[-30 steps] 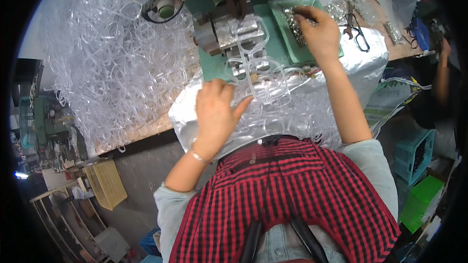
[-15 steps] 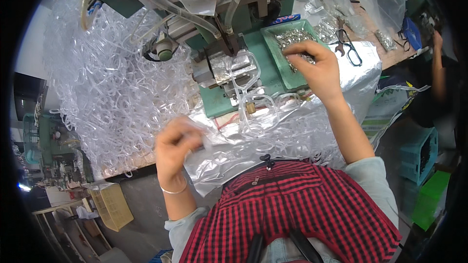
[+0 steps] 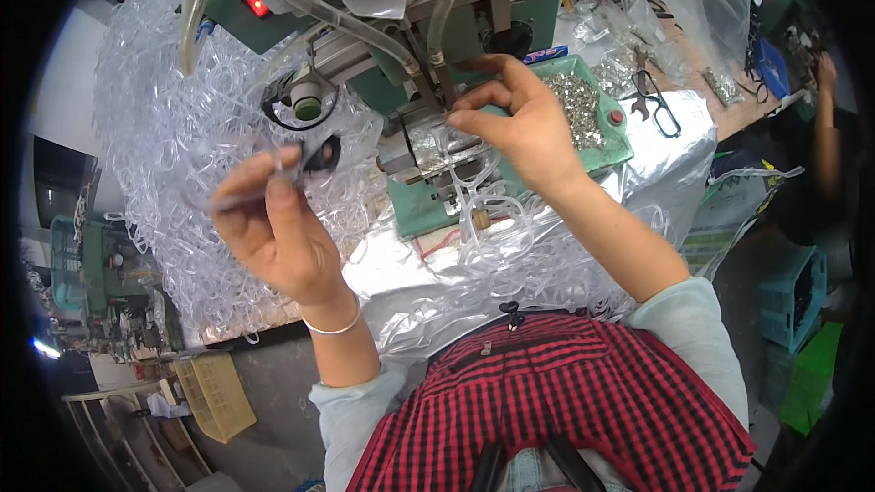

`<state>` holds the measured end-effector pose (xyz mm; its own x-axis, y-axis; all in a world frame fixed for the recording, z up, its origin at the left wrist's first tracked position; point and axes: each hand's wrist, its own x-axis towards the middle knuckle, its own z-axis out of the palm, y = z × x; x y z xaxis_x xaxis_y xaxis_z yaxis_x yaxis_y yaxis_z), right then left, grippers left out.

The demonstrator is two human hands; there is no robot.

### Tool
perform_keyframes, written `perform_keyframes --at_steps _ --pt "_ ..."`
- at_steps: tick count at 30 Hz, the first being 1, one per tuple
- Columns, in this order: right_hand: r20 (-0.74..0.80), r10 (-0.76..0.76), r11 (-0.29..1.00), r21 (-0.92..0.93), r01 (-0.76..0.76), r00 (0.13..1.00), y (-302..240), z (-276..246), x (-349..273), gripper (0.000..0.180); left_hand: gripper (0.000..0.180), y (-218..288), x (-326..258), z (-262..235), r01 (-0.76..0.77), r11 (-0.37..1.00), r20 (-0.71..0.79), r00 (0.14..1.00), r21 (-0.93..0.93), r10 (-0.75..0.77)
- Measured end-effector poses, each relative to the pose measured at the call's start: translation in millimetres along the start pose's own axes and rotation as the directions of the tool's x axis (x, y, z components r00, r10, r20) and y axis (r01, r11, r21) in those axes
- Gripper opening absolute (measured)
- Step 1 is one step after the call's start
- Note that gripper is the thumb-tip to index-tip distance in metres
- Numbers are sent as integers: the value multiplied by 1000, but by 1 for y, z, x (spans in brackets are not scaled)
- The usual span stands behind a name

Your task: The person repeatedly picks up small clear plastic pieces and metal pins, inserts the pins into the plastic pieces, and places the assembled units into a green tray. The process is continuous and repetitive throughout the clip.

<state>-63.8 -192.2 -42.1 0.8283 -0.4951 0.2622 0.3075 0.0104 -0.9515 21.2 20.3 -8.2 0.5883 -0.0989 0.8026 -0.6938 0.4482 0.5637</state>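
My left hand (image 3: 278, 237) is raised over the left side of the bench, thumb against fingers, gripping a clear plastic frame (image 3: 244, 193), blurred by motion, that looks like a spectacle frame. My right hand (image 3: 521, 123) has thumb and forefinger pinched at the small metal fixture (image 3: 428, 141) of the green bench machine (image 3: 365, 82), just under its pointed tool (image 3: 439, 87). Whatever those fingertips hold is too small to make out. Several clear frames (image 3: 497, 219) lie in front of the fixture. Beside my right hand sits a green tray (image 3: 620, 141) of small metal parts.
A large heap of clear plastic frames (image 3: 182, 191) covers the left of the bench. Clear hoses (image 3: 319, 14) hang over the machine. Scissors (image 3: 665, 114) and a wrench (image 3: 641, 96) lie right of the tray on silver sheeting (image 3: 688, 128). Another person's arm (image 3: 825, 118) shows far right.
My right hand has moved left from above the parts tray to the fixture under the tool. My left hand has moved up and left with the clear frame. The view has shifted slightly.
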Motion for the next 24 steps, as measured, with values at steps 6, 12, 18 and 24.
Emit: perform_keyframes --at_steps 6,12,18,24 --pt "-53 47 999 20 -46 998 -19 15 -17 52 15 -11 23 18 -6 997 -43 999 80 9" --pt "42 -246 627 -755 193 968 13 -51 -10 26 17 -8 -27 22 -344 899 465 865 270 191" --pt "15 -373 247 -962 115 928 81 -118 -18 20 22 -25 -41 40 -663 704 699 629 254 341" --pt "31 -443 292 -940 177 896 80 -118 -15 16 23 -34 -53 31 -628 731 674 664 268 323"
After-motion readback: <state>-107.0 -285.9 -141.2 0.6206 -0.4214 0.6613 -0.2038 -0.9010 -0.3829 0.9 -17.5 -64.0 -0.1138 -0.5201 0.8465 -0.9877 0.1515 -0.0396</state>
